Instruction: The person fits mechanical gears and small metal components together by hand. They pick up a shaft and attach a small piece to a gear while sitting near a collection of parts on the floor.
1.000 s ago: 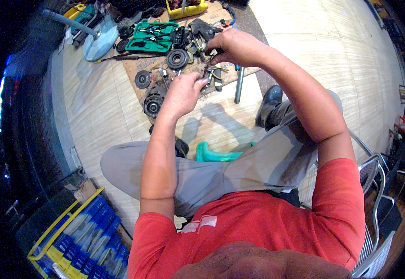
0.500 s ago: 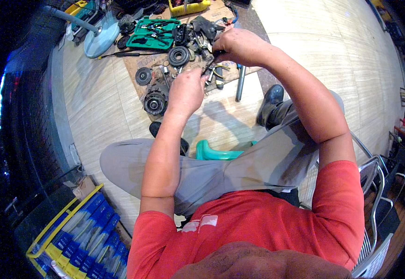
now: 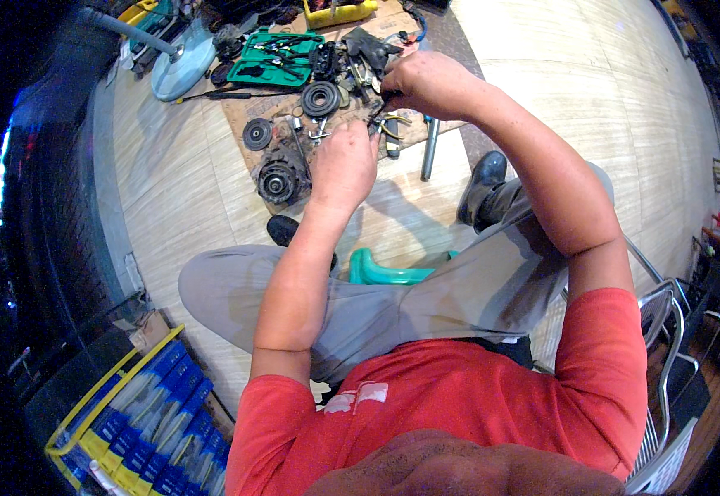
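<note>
My left hand is closed, fingertips pressed together near a small dark greasy part whose shape I cannot make out. Just to its right and farther off, my right hand is closed too, with its curled fingers hiding what they grip. Below the right hand lie pliers with yellow and black handles, and a grey metal tube rests beside them. A black ring-shaped pulley sits beyond my left hand. To the left are a smaller black wheel and a grimy round machine part.
A cardboard sheet lies under the parts. On it stands an open green tool case, with a yellow container behind. A fan's round base stands far left. A green stool shows between my legs; blue-yellow packages hang lower left.
My left hand has shifted a little to the right and turned slightly, uncovering more of the small metal tools at its left. My right hand has barely moved.
</note>
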Demonstrator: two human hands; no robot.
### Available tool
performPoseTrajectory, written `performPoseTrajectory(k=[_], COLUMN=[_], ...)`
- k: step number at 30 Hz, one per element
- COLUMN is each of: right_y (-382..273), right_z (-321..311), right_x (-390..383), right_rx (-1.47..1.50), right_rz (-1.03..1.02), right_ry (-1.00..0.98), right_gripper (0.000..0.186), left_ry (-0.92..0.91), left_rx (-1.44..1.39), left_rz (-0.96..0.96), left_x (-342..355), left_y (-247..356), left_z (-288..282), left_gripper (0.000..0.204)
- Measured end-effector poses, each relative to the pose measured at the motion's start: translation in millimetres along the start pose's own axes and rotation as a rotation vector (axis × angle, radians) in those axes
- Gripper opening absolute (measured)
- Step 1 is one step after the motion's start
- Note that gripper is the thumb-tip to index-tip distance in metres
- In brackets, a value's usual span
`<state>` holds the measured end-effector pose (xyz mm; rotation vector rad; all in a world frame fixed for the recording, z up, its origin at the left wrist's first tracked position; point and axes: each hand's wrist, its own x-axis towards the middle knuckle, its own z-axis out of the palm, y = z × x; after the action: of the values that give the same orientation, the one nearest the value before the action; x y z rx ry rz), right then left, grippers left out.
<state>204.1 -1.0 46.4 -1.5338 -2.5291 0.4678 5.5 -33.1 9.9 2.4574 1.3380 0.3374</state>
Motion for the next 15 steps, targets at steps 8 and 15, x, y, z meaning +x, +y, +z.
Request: performPoseTrajectory(k=[8,15], right_y=[-3.8,0.1], right_z=[-3.4,2.3], right_x=[0.6,0.5], right_rx=[-0.048,-0.076], right_rz=[0.019,0.005], right_ry=[-0.025,0.007], right_gripper=[0.014,0.017], left_ry=[-0.025,0.007], left_rx=[-0.082,-0.128], left_rz=[-0.015,-0.009], left_x=[0.5,1.9], left_y=[-7.0,-8.8], left_z=[6.1,7.5], left_gripper=[0.019,0.017])
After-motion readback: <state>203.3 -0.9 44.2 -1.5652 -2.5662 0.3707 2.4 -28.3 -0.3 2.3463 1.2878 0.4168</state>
